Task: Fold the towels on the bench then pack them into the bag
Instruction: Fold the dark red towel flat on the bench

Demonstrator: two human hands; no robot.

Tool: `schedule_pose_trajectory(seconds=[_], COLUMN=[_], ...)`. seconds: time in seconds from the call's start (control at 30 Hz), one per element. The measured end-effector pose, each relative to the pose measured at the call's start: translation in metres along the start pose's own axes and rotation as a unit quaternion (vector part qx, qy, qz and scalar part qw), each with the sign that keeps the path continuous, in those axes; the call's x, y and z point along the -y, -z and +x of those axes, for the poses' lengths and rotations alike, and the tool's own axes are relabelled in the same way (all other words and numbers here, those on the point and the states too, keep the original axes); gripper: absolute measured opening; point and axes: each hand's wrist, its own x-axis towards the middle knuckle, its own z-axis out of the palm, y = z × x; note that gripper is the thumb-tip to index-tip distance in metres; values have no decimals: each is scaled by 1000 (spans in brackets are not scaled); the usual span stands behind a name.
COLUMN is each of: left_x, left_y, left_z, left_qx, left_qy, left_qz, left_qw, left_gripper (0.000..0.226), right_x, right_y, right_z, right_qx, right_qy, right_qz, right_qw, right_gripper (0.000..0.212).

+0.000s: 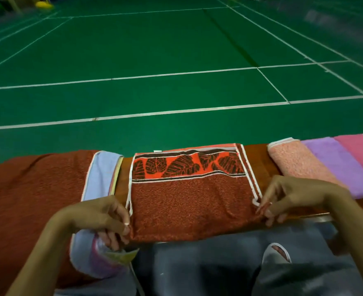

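A rust-red towel with an orange leaf band [189, 201] lies folded across the wooden bench [259, 165] in front of me. My left hand [103, 216] pinches its near-left corner. My right hand [287, 197] pinches its near-right corner at the white-edged hem. To the left, a larger rust-red towel [33, 193] is spread over the bench, with a light-blue towel [100, 174] and several pastel ones draped beside it. To the right lies a folded striped towel in peach, purple and pink [325, 165]. No bag is recognisable.
Beyond the bench stretches a green court floor with white lines [176, 71]. Below the bench edge I see dark grey fabric [197, 263] and a grey slipper [276, 253]. A yellow object [44, 5] sits far back on the left.
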Motion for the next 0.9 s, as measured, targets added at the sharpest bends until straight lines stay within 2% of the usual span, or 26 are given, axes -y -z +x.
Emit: schedule_pose_trajectory(seconds=[0.07, 0.13, 0.17, 0.23, 0.27, 0.3, 0.33, 0.37, 0.4, 0.43, 0.5, 0.57, 0.67, 0.8, 0.9], left_x=[1, -3, -7, -13, -15, -17, -22, -27, -32, -30, -28, -22, -11, 6, 11], left_y=[3, 7, 8, 7, 5, 2, -5, -14, -24, -32, -47, -58, -62, -53, -53], left_z=[1, -2, -2, 7, 17, 30, 42, 55, 70, 86, 110, 125, 128, 122, 121], left_qx=[-1, -30, -65, -223, -342, -461, -551, -592, -582, -542, -473, -442, -443, -486, -510], left_qy=[24, 34, 16, -55, -84, -116, -149, -183, -210, -217, -182, -136, -112, -71, -54], left_qz=[26, 37, 45, 68, 83, 103, 138, 189, 243, 301, 361, 380, 379, 356, 350], left_qw=[999, 998, 997, 971, 932, 874, 809, 762, 747, 754, 783, 801, 805, 795, 784], left_gripper=[40, 34, 32, 31, 32, 30, 25, 21, 30, 46, 65, 72, 75, 76, 76], right_x=[3, 9, 13, 17, 14, 11, 9, 10, 14, 18, 22, 16, -1, -13, -18], right_y=[2, 4, 4, 4, 3, 0, -5, -14, -27, -40, -64, -81, -82, -68, -66], right_z=[-1, -6, -9, -7, 0, 12, 26, 43, 60, 75, 101, 117, 120, 111, 108], right_qx=[30, 51, 37, -74, -165, -276, -389, -479, -523, -518, -432, -348, -327, -369, -403], right_qy=[-43, -75, -87, -77, -49, -15, 19, 41, 62, 81, 107, 87, 63, 23, 2], right_qz=[-24, -51, -54, -45, -52, -81, -136, -201, -253, -287, -340, -394, -406, -392, -351], right_qw=[998, 995, 994, 993, 984, 958, 911, 854, 811, 802, 829, 846, 851, 842, 845], right_gripper=[29, 23, 21, 18, 23, 28, 29, 24, 26, 37, 62, 71, 77, 84, 76])
